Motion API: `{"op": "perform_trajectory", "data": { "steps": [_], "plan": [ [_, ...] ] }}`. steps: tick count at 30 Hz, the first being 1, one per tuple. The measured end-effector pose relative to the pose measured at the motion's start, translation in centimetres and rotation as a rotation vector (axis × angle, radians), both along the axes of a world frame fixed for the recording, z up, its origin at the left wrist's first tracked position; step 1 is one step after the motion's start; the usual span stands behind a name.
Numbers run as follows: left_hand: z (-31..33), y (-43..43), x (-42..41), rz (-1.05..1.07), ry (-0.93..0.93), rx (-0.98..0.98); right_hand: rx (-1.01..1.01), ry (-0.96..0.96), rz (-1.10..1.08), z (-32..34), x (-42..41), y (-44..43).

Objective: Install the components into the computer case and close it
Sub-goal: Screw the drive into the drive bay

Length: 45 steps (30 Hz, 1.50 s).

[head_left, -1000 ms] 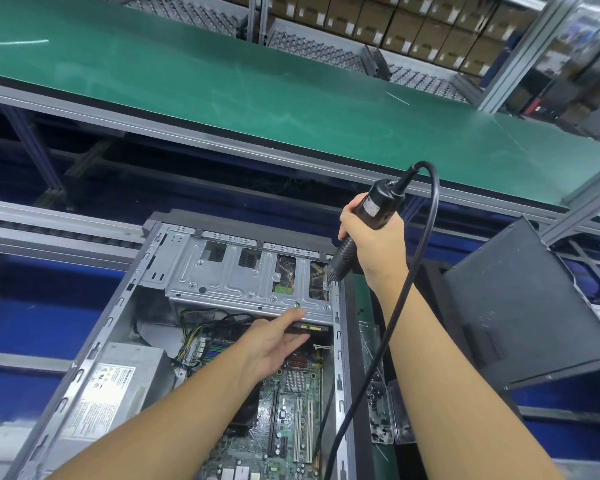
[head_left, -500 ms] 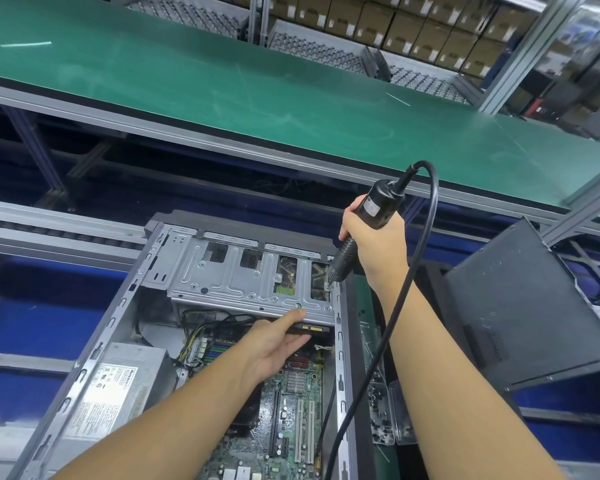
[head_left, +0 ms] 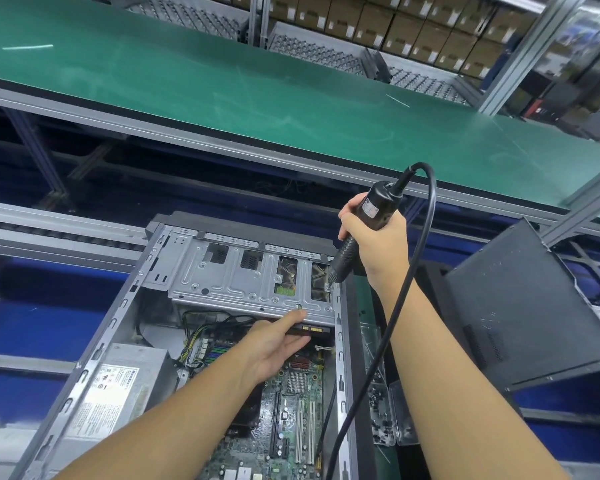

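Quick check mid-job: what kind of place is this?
Probably a factory computer assembly line: a green belt runs behind the open case, cartons fill the racks beyond, and the right hand holds a corded screwdriver.

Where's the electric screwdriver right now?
Head view, right of centre: the electric screwdriver is gripped by the right hand, tip down at the right corner of the drive cage.
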State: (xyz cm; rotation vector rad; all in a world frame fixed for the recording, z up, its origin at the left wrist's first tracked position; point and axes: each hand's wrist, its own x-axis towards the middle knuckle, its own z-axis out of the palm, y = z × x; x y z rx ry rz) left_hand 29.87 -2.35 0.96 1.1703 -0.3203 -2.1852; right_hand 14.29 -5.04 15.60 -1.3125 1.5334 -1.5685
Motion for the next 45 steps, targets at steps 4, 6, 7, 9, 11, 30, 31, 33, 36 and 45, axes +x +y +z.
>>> {"op": "perform_trajectory", "data": {
  "steps": [4, 6, 7, 9, 11, 30, 31, 33, 36, 45],
  "plan": [
    [0.5, 0.1, 0.6, -0.018, 0.034, -0.014, -0.039, -0.018, -0.026, -0.2, -0.1, 0.3],
    [0.5, 0.3, 1.0, -0.040, 0.049, -0.025, -0.056, -0.032, -0.035, -0.4, 0.0, 0.6],
    [0.5, 0.3, 1.1, -0.052, 0.043, -0.035, -0.054, -0.024, -0.038, -0.4, 0.1, 0.6],
    [0.4, 0.4, 1.3, -0.056, 0.029, -0.052, -0.042, -0.006, -0.057, -0.3, 0.3, 0.5],
    [0.1, 0.5, 1.2, -0.038, 0.042, -0.059, -0.050, -0.017, -0.081, -0.1, 0.4, 0.3],
    [-0.5, 0.8, 0.5, -0.004, -0.007, -0.109, -0.229, 0.027, 0.001, 5.4, -0.8, 0.4],
    [-0.5, 0.8, 0.4, -0.019, -0.028, -0.120, -0.235, 0.013, 0.003, 5.3, -0.9, 0.7],
    [-0.4, 0.6, 0.4, -0.043, -0.059, -0.131, -0.248, -0.016, 0.002, 5.3, -1.3, 1.3],
    [-0.1, 0.5, 0.6, -0.087, -0.074, -0.114, -0.249, -0.027, -0.018, 5.2, -2.0, 2.4],
    [0.1, 0.3, 1.3, -0.106, -0.102, -0.134, -0.282, -0.077, -0.032, 3.6, -5.3, 5.0]
  ]
}}
